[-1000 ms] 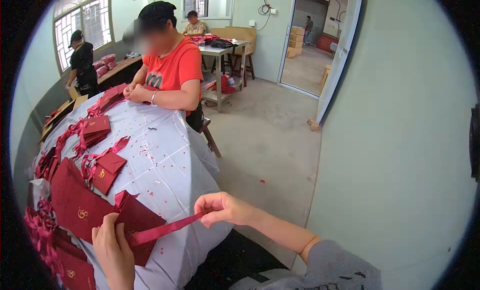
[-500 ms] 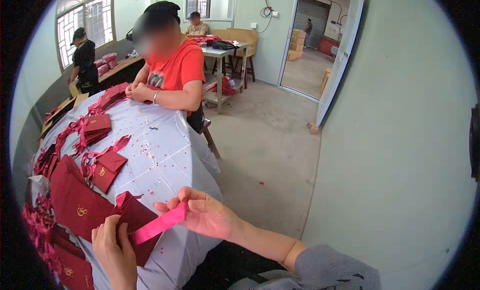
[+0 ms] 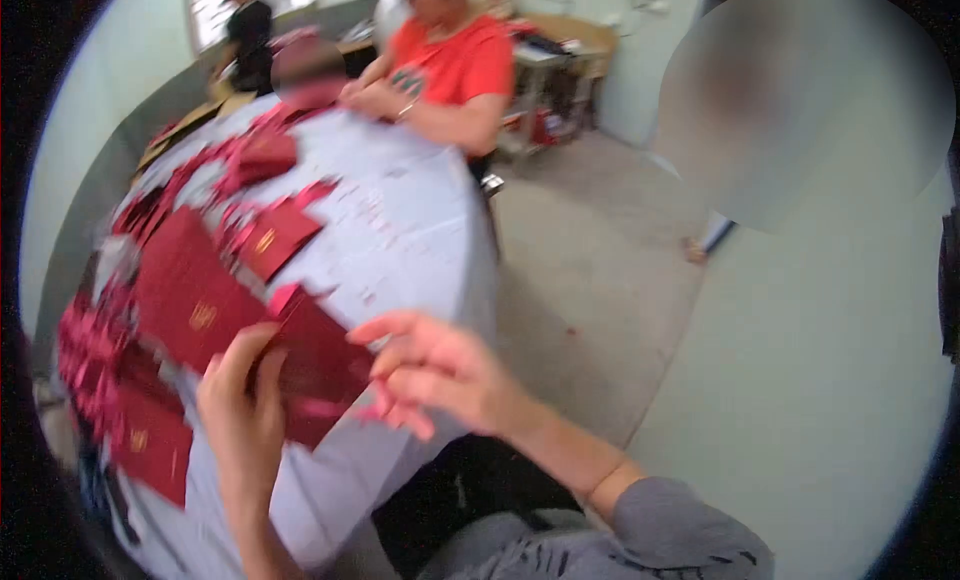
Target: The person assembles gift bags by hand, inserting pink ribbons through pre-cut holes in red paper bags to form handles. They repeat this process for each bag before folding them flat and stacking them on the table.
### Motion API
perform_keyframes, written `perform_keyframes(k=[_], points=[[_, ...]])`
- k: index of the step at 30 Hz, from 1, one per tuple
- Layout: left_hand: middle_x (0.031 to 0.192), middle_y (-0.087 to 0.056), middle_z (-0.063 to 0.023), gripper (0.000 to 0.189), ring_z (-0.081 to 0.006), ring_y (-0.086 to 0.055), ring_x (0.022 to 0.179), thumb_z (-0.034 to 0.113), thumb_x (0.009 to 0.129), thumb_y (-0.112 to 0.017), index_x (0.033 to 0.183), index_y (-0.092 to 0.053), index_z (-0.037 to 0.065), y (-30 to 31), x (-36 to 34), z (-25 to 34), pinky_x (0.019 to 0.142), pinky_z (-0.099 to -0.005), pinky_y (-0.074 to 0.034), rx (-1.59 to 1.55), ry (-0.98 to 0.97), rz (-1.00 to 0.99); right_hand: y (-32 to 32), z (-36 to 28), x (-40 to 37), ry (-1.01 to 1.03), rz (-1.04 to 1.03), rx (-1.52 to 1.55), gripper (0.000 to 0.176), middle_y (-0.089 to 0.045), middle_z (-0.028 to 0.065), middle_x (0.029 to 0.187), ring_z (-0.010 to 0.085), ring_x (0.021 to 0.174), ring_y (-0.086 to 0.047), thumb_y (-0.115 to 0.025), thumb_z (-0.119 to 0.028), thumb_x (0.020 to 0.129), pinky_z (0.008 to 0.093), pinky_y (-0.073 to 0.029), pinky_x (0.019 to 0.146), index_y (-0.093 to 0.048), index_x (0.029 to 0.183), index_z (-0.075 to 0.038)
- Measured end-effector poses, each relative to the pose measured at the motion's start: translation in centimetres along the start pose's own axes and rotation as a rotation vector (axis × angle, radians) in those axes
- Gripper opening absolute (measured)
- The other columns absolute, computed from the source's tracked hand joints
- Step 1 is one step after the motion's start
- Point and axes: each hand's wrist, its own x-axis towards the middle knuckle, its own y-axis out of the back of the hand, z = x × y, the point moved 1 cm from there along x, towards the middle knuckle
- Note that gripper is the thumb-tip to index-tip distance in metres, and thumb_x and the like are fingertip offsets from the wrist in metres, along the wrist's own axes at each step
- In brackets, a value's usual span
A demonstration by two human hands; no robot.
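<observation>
My left hand grips the left edge of a dark red gift bag, thumb and fingers closed on it at the near edge of the table. A pink ribbon runs across the lower part of this bag toward my right hand. The right hand's index finger points left over the bag, while its lower fingers are curled around the ribbon's end, blurred by motion. Beside the held bag lies another dark red bag with a gold emblem.
More red bags and tangled ribbons lie along the left of the table, which has a white cover. Across it sits a person in a red shirt. A wall stands to the right.
The view has turned, so the table and bags appear further right. The ribbon, stretched taut upward before, now lies lower, and my right hand has dropped with its index finger extended.
</observation>
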Motion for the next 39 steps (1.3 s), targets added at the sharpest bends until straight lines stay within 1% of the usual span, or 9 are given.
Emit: perform_keyframes(k=[3,6,9,19,25,36,37,38,39], points=[[0.079,-0.063,-0.0174,0.015,-0.0231,-0.062,0.070,-0.001,0.080,-0.059,0.095,-0.062,-0.001,0.3,0.4,-0.6,0.066,-0.0296,-0.047,-0.070,-0.018,0.018,0.1,0.6,0.6,0.040,0.014,-0.201,0.029,-0.062,0.0074,0.085,0.0076,0.062,-0.053,-0.049,-0.010,0.094,0.0203,-0.046,0.057,-0.050,0.120,0.002],[0.077,-0.063,-0.0124,0.015,-0.0119,-0.059,0.072,-0.001,0.081,-0.060,0.096,-0.062,-0.004,0.8,0.7,-2.0,0.069,-0.0255,-0.047,-0.219,0.095,-0.022,-1.0,1.3,2.1,0.061,0.130,-0.235,0.020,-0.064,0.0054,0.085,0.0056,0.063,-0.053,-0.054,-0.007,0.092,0.0193,-0.045,0.058,-0.061,0.109,0.001],[0.080,-0.065,-0.0061,0.016,-0.0072,-0.057,0.075,0.000,0.083,-0.060,0.097,-0.061,-0.007,1.2,0.9,-3.1,0.069,-0.0227,-0.047,-0.363,0.163,-0.069,-1.9,1.5,3.3,0.088,0.209,-0.394,0.018,-0.063,0.0024,0.081,0.0049,0.062,-0.054,-0.060,-0.005,0.089,0.0192,-0.049,0.060,-0.063,0.105,0.000],[0.091,-0.065,-0.0019,0.019,-0.0060,-0.058,0.082,0.002,0.087,-0.060,0.104,-0.061,-0.005,2.4,1.2,-4.2,0.075,-0.0215,-0.048,-0.539,0.310,-0.206,-4.2,3.2,6.0,0.217,0.332,-0.505,0.010,-0.064,0.0030,0.080,0.0068,0.066,-0.060,-0.061,0.000,0.086,0.0196,-0.049,0.058,-0.061,0.096,0.001],[0.091,-0.066,-0.0021,0.020,-0.0062,-0.060,0.081,0.005,0.086,-0.061,0.105,-0.062,-0.004,2.3,1.0,-4.2,0.074,-0.0215,-0.049,-0.689,0.360,-0.231,-3.5,4.6,7.1,0.463,0.342,-0.681,0.007,-0.063,0.0051,0.075,0.0085,0.065,-0.059,-0.065,0.002,0.081,0.0229,-0.047,0.058,-0.060,0.087,0.001],[0.091,-0.067,-0.0023,0.020,-0.0073,-0.062,0.081,0.006,0.086,-0.061,0.105,-0.062,-0.002,1.7,1.0,-4.4,0.074,-0.0225,-0.050,-0.812,0.435,-0.282,-3.5,3.8,6.9,0.525,0.355,-0.929,0.012,-0.057,0.0111,0.072,0.0227,0.062,-0.058,-0.066,0.003,0.074,0.0308,-0.046,0.057,-0.056,0.080,-0.002],[0.091,-0.067,-0.0024,0.020,-0.0075,-0.062,0.081,0.006,0.086,-0.061,0.105,-0.062,-0.002,1.7,0.9,-4.4,0.074,-0.0226,-0.050,-0.832,0.423,-0.286,-3.5,3.8,6.9,0.524,0.333,-0.941,0.009,-0.052,-0.0031,0.073,0.0001,0.063,-0.044,-0.063,0.005,0.081,0.0161,-0.037,0.054,-0.056,0.081,0.000],[0.092,-0.067,-0.0026,0.021,-0.0078,-0.061,0.082,0.005,0.086,-0.061,0.106,-0.062,-0.002,1.7,0.9,-4.1,0.074,-0.0229,-0.050,-0.829,0.432,-0.269,-3.6,3.7,6.8,0.530,0.336,-0.941,0.009,-0.052,-0.0031,0.073,0.0001,0.063,-0.044,-0.063,0.005,0.081,0.0161,-0.037,0.054,-0.056,0.081,0.000],[0.092,-0.067,-0.0026,0.021,-0.0078,-0.061,0.082,0.005,0.086,-0.061,0.106,-0.062,-0.002,1.7,0.9,-4.0,0.074,-0.0229,-0.050,-0.827,0.426,-0.272,-3.7,3.5,6.8,0.523,0.337,-0.959,0.012,-0.053,0.0041,0.072,0.0131,0.062,-0.049,-0.064,0.004,0.077,0.0251,-0.041,0.055,-0.054,0.079,-0.001]])
